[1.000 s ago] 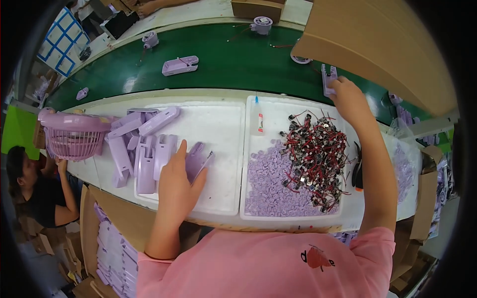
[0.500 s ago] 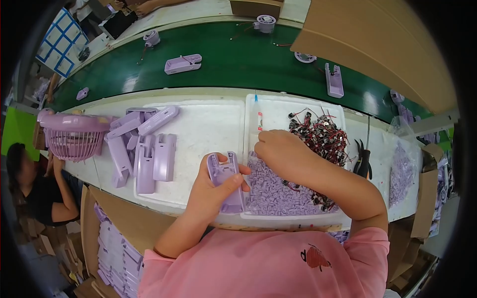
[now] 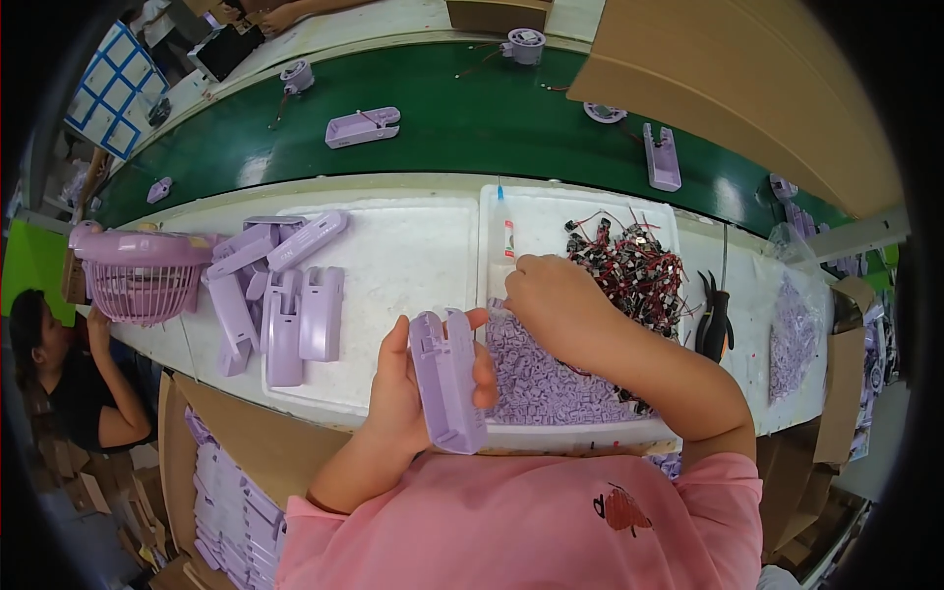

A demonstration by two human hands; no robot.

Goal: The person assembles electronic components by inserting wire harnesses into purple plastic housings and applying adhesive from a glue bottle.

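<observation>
My left hand (image 3: pixel 391 403) is closed around a lilac plastic handle shell (image 3: pixel 444 388), its hollow side facing up. The shell is tilted slightly, its notched end pointing away from me. Over the far left part of a heap of small lilac plastic pieces (image 3: pixel 551 369), my right hand (image 3: pixel 553 295) is closed, fingertips bent together. Whatever it pinches, if anything, is hidden. Just beyond it lies a slim clear bottle (image 3: pixel 506 236) with a blue tip. A tangle of red and black wired parts (image 3: pixel 629 265) lies right of that hand, partly behind my forearm.
At left, several lilac handle shells (image 3: pixel 285 324) lie on a white foam tray (image 3: pixel 408 265) beside a lilac basket-like fan cage (image 3: pixel 143 275). Black-handled pliers (image 3: pixel 715 320) lie at right. Beyond runs a green conveyor (image 3: pixel 442 118) carrying lilac parts. A cardboard flap (image 3: pixel 737 88) overhangs it. Another person (image 3: pixel 88 383) sits at left.
My left hand has tilted the shell and brought it slightly nearer my body, its thumb shifting off the hollow to the side. My right hand stays almost in place over the small pieces.
</observation>
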